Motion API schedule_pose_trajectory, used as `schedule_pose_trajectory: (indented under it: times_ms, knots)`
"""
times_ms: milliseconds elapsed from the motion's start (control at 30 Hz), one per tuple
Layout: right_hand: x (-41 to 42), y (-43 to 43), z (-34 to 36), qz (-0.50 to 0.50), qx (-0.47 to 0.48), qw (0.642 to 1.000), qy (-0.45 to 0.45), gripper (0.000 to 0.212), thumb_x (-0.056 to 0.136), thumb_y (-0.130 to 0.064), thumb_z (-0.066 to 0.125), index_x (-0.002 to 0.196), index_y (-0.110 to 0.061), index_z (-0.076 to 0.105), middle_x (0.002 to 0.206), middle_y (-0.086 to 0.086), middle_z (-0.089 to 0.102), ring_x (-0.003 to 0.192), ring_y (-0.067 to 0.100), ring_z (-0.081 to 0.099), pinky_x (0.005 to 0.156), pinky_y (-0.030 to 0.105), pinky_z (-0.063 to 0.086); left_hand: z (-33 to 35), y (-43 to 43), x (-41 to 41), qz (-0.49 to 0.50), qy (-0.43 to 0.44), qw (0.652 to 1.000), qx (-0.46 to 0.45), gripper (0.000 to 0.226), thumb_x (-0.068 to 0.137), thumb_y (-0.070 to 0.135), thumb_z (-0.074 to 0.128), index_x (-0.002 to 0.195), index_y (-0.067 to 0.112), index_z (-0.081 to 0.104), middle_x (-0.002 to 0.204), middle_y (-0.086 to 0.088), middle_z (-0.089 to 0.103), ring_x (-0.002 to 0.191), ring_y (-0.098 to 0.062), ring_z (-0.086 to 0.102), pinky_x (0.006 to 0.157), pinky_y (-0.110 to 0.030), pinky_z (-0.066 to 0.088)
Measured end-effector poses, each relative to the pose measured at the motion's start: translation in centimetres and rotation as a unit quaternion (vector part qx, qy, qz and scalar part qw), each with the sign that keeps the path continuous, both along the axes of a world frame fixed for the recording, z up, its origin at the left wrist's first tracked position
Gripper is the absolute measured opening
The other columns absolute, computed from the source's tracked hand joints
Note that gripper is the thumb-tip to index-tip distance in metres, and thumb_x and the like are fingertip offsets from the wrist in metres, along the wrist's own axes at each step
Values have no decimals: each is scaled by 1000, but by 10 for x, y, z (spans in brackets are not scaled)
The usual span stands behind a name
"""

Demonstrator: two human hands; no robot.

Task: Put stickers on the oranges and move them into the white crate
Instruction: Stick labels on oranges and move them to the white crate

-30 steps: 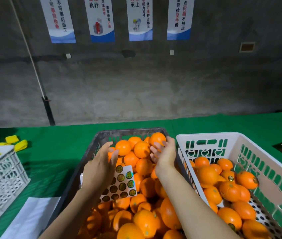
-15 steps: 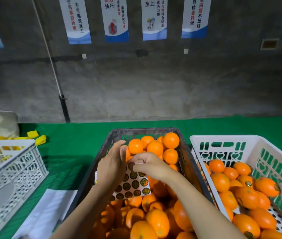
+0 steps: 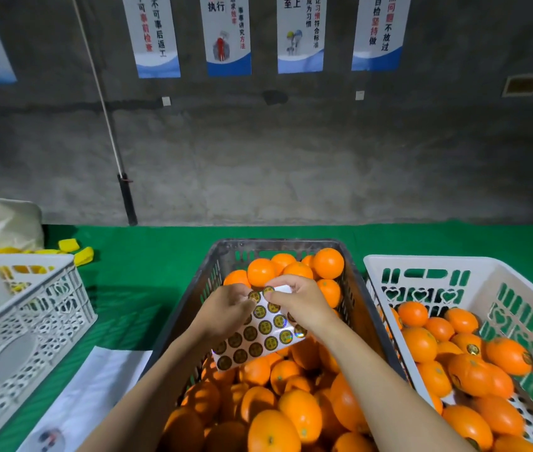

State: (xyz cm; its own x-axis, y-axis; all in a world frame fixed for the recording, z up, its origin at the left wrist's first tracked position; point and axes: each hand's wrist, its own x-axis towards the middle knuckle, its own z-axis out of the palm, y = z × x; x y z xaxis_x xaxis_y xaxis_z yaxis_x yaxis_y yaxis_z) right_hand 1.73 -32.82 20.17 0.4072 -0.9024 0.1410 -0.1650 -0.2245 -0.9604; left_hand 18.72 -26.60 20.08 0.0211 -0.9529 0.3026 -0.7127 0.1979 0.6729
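Hands x2 (image 3: 226, 309) (image 3: 301, 303) on 1 sticker sheet (image 3: 263, 334), 3 crates (image 3: 278, 249) (image 3: 421, 265) (image 3: 30, 308)

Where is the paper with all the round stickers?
The sticker sheet is mid-frame in the head view, held up over the oranges in the dark crate, between the left hand and right hand.

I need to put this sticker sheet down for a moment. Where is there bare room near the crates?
Bare green cloth lies between the left white crate and the dark crate, and behind both to the wall. The dark crate is heaped with oranges; only a narrow strip separates it from the right white crate.
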Motion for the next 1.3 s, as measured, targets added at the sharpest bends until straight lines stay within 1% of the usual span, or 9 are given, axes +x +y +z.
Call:
schedule_pose_trajectory:
  times_ms: [267,333,500,633,733,833,933,1067,1300]
  knots:
    - [3,-1,-12,-51,-179,980,74,8,87,-28,75,87,-32,81,114,-14,60,112,4,53,99,36,43,-7,-6,2,40,93,987,125,36,88,13,51,56,20,35,49,3,38,49,-16,36,52,-27,30]
    - [4,1,-13,-60,-226,964,123,9,88,-29,73,88,-35,80,117,-14,61,115,10,51,101,43,40,-7,-7,3,48,101,983,148,40,87,10,49,54,24,32,50,3,36,49,-17,34,54,-29,28]
    - [7,7,-7,-124,-359,917,125,9,91,-22,70,90,-22,79,99,-7,64,98,15,55,88,29,41,-15,-9,4,163,67,969,172,32,94,16,44,63,22,39,60,2,42,59,-18,42,59,-29,34]
    - [5,9,12,52,-67,992,92,12,93,-16,65,90,-17,76,96,-3,73,95,13,65,81,23,51,-15,-5,6,267,-71,956,96,22,91,26,42,70,21,43,63,3,46,56,-16,44,51,-27,31]
    - [8,13,10,220,0,949,226,11,93,-12,65,91,-16,75,97,2,72,89,10,62,83,29,49,-11,-5,7,303,-75,948,57,16,93,28,43,81,19,47,67,4,47,65,-21,51,52,-29,30]
    - [14,24,2,347,-5,861,372,12,92,-22,67,99,-22,77,87,-17,69,79,-5,58,79,25,49,-11,-5,6,314,-73,946,42,13,94,27,43,85,19,48,66,4,49,59,-14,49,48,-26,26]
    - [17,26,-5,358,17,832,424,18,89,-33,72,105,-28,77,102,-18,71,97,0,60,89,20,49,-13,-4,4,299,-75,950,47,14,92,26,41,85,18,49,65,3,51,56,-12,48,47,-26,28]
    - [15,29,-17,352,76,842,402,13,87,-38,72,99,-37,76,107,-18,71,113,10,60,100,35,52,-14,-4,3,284,-76,954,62,20,90,28,37,91,17,53,70,1,56,64,-16,57,52,-27,39]
    - [16,30,-28,358,80,856,363,22,87,-29,75,108,-23,78,91,-22,74,81,-14,61,64,2,41,-13,-3,-1,274,-87,954,87,21,97,28,40,101,15,55,74,-1,62,67,-19,65,57,-30,52]
